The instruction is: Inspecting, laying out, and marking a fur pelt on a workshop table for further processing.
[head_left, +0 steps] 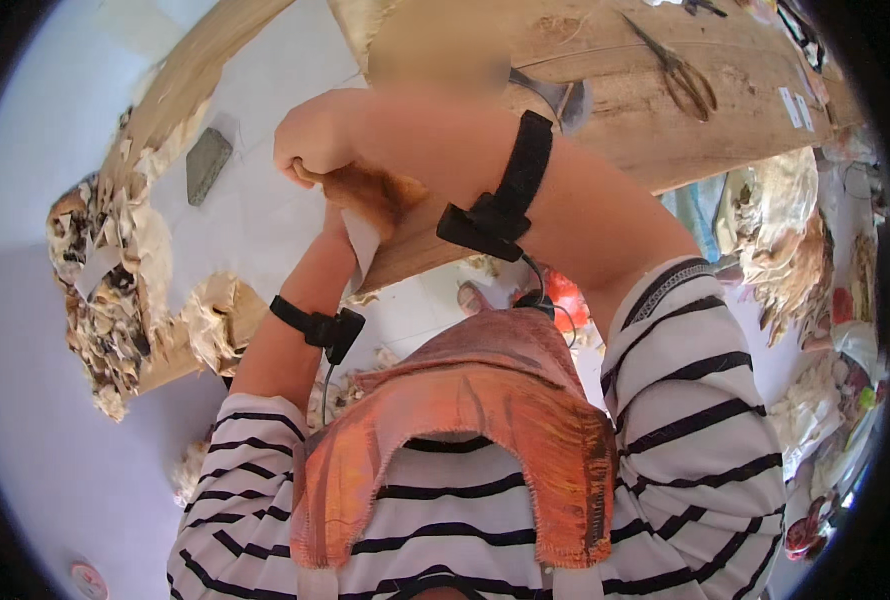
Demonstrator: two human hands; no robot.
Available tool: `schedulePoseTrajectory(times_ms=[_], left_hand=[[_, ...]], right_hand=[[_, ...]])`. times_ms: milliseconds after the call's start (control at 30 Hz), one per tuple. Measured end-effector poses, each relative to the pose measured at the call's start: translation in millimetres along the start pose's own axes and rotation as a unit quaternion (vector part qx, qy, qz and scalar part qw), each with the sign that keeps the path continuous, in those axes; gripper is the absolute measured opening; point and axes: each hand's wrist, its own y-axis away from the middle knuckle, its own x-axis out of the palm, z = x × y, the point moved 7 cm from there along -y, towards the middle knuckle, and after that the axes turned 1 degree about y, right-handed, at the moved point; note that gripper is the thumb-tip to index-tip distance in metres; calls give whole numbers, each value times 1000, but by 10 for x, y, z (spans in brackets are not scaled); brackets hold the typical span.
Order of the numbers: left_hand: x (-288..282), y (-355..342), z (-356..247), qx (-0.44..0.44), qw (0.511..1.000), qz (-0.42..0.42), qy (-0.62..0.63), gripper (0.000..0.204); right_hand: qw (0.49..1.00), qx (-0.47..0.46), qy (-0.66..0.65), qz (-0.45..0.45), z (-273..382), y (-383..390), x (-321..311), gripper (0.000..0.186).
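My right arm, with a black strap round it, crosses to the left over the work. My right hand (317, 138) is closed, its curled fingers gripping the edge of a piece of brown fur hide (365, 195). Below the fur, the pale underside of the piece hangs down as a flap beside the wooden table (420, 258). My left hand (337, 222) reaches up beneath the right one, against the hide. Its fingers are hidden behind the fur and my right hand, so their grip does not show.
A grey stone block (208, 166) lies on a white surface to the left. Stacked hide pieces (115, 290) line the far left. Large scissors (680, 78) and white strips (795, 108) rest on the table. Pale hides (780, 220) hang at its right edge; a dark-bladed tool (565, 100) lies behind my right arm.
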Motion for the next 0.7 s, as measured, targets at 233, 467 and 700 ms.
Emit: schedulePoseTrajectory(times_ms=[233, 467, 700], left_hand=[[-77, 35, -34, -14, 999, -49, -7, 64], [-46, 124, -378, -19, 973, -113, -201, 71], [205, 710, -979, 27, 990, -58, -129, 66]], right_hand=[[985, 8, -137, 104, -86, 1090, 195, 20], [913, 272, 84, -291, -1535, 2039, 159, 30], [913, 295, 164, -230, -1525, 1936, 224, 31]])
